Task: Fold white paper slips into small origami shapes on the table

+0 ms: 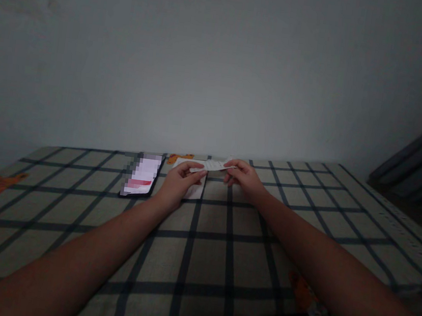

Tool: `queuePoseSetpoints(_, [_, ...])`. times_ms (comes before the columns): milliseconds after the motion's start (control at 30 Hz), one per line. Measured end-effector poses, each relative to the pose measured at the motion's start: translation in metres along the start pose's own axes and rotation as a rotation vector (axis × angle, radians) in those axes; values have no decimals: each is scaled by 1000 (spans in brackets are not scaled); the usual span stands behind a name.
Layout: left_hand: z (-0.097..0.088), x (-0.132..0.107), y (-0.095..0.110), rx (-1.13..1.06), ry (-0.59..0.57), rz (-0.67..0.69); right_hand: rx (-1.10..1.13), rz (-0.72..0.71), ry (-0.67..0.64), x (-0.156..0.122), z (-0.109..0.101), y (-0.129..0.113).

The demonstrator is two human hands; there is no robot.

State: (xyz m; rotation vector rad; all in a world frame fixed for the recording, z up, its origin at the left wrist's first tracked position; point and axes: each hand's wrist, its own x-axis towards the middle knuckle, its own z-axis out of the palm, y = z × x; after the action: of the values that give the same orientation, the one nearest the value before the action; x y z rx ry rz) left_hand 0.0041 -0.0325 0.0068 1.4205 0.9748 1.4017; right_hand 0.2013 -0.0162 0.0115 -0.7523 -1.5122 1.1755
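You hold the paper strip (215, 166) to the right of the phone (143, 174). Your left hand (177, 180), the one nearer the phone, pinches one end between thumb and fingers; your right hand (246, 178), farther from the phone, pinches the other. Right of the phone lies a white sheet (196, 190), partly hidden by your left hand. Behind the phone stands the wall (222, 67).

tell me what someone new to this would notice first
The eye likely goes first to the lit phone on the checked cloth, left of the left grip. Next comes the white paper strip held between that grip and the right grip, near the middle. An orange patch stands out on the cloth at far left.
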Motion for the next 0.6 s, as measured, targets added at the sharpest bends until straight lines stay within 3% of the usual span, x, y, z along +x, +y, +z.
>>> queuePoseSetpoints(367, [-3,-4,7,178,11,33,-35,53,99,3,0,4])
queuePoseSetpoints(600, [-1,-2,5,75,11,-57,-106,28,194,5,1,6])
